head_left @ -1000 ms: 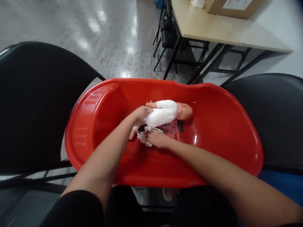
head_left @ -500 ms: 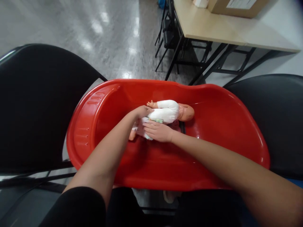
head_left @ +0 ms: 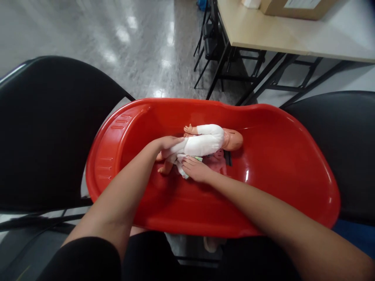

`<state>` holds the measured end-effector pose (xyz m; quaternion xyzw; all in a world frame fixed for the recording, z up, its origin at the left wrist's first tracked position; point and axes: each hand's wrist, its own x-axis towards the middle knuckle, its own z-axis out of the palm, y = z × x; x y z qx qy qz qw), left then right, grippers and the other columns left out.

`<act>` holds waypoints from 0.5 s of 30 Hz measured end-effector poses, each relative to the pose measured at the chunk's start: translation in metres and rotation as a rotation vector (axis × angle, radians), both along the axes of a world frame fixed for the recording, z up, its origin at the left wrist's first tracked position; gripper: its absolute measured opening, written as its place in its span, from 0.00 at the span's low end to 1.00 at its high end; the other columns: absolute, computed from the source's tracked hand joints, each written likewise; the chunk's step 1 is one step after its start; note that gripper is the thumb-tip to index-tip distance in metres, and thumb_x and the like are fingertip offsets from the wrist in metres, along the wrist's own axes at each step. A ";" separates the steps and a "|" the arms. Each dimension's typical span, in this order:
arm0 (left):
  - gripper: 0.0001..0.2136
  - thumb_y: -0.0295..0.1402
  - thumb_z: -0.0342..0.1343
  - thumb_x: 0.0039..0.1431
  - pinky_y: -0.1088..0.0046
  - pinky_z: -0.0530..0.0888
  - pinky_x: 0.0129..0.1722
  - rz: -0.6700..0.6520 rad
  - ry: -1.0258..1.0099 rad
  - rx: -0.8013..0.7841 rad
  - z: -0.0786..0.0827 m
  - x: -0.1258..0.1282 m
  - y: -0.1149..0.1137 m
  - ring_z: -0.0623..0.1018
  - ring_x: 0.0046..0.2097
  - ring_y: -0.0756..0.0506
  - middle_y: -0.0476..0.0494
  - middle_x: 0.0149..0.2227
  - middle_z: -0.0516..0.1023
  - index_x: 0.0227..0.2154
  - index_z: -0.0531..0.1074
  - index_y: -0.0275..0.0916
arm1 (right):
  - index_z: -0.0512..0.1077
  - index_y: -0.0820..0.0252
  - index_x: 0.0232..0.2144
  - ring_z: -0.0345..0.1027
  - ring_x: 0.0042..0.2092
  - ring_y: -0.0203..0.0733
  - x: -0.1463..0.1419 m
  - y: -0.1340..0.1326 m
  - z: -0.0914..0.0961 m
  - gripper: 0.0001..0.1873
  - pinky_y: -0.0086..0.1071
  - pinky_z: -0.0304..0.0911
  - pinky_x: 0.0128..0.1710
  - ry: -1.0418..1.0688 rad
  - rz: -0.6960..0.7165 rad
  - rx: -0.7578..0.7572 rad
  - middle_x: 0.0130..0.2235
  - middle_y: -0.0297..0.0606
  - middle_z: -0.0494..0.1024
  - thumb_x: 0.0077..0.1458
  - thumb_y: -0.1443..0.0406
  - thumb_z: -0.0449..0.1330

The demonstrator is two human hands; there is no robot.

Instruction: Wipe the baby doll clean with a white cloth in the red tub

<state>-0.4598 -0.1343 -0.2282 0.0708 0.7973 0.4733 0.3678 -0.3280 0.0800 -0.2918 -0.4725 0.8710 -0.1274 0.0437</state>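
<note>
A baby doll [head_left: 205, 143] with a white cloth body lies on its side in a red baby bathtub [head_left: 278, 156]. Its head points right, its legs left. At the doll's hip and upper leg, my left hand [head_left: 170, 143] is closed around the limb, its thumb side hidden. On the near side of the doll, my right hand [head_left: 195, 168] presses its fingers onto a white diaper [head_left: 185, 174] with a green printed band. The fingers cover most of that diaper, which is bunched beside the legs.
A picture of a baby [head_left: 217, 160] shows on the tub floor beneath the doll. Black chairs [head_left: 52, 132] stand at both ends of the tub. Behind is a wooden table [head_left: 263, 33] bearing a cardboard box [head_left: 295, 8], with a folded-leg black chair [head_left: 211, 41] beside it.
My left hand has slid left along the doll's leg, and both lower legs show more. My right hand has shifted slightly down and right with the diaper, uncovering the picture.
</note>
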 end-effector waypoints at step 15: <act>0.30 0.57 0.49 0.64 0.69 0.75 0.35 -0.053 -0.144 -0.198 0.001 0.024 -0.014 0.81 0.41 0.37 0.35 0.45 0.83 0.54 0.77 0.37 | 0.72 0.62 0.54 0.69 0.56 0.49 0.011 -0.020 0.026 0.20 0.36 0.62 0.57 -0.501 -0.489 -0.068 0.59 0.49 0.72 0.60 0.71 0.56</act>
